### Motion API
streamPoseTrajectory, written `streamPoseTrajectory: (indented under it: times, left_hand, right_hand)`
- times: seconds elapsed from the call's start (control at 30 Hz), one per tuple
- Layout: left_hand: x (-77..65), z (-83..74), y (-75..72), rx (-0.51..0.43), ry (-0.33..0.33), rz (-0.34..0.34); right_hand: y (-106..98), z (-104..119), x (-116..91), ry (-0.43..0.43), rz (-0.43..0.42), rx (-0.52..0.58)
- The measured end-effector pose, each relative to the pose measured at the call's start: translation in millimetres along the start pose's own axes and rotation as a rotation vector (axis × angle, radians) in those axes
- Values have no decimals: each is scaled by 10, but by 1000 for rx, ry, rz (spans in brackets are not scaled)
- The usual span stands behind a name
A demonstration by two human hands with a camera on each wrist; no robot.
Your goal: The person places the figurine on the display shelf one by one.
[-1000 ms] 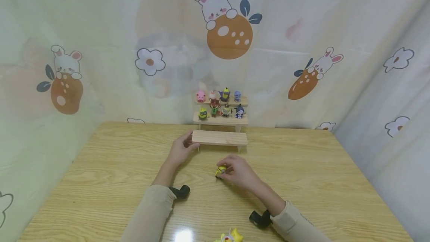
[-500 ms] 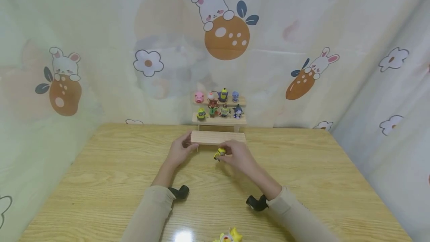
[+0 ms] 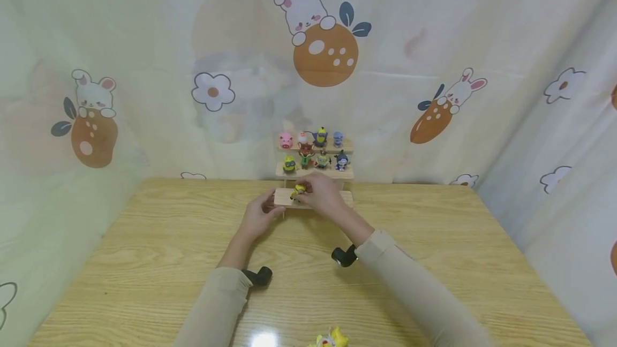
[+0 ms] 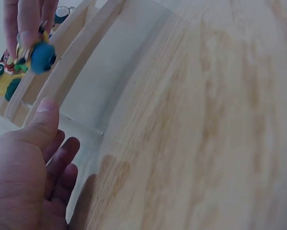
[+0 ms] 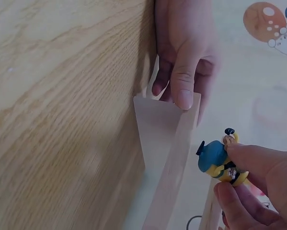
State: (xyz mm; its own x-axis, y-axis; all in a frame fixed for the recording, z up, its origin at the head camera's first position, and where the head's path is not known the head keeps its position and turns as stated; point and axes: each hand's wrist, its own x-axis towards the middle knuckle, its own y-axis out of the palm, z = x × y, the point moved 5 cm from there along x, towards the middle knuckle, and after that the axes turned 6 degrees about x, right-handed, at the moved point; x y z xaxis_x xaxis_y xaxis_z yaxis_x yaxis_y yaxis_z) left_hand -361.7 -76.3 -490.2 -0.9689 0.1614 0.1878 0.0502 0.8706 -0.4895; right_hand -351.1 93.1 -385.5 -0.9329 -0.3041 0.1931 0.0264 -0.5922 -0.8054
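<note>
My right hand (image 3: 325, 197) pinches a small yellow-and-blue Minion figurine (image 5: 213, 159) between thumb and fingers. It holds the figurine over the left half of the lowest step of a wooden display stand (image 3: 281, 197). Whether its feet touch the board is hard to tell. My left hand (image 3: 257, 217) grips the left end of that step, with the thumb on its front edge and the fingers around the end. In the right wrist view, the left thumb (image 5: 184, 96) presses on the board's edge.
Several figurines stand on the upper two steps, among them a pink pig (image 3: 286, 140) and a fox (image 3: 306, 155). A yellow toy (image 3: 332, 338) lies at the near edge of view on the wooden table (image 3: 159, 261). A printed curtain (image 3: 250, 31) hangs behind.
My right hand has carried the Minion figurine forward, up and slightly left, from above the table to the lowest step. The left hand has stayed at the step's end.
</note>
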Motion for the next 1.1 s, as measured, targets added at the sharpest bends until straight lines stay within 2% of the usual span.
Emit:
streamPoseTrajectory:
  times: [0.27, 0.43, 0.67, 1.1]
  left_hand:
    - [9, 3, -6, -4, -19, 9]
    - [24, 17, 1, -26, 1, 11]
    - [34, 33, 19, -55, 14, 17]
    - [11, 18, 2, -32, 0, 14]
  right_hand:
    - [81, 48, 132, 1, -10, -9]
    - [125, 70, 163, -7, -10, 0]
    - [173, 61, 187, 7, -20, -12]
    - [185, 112, 181, -11, -50, 13]
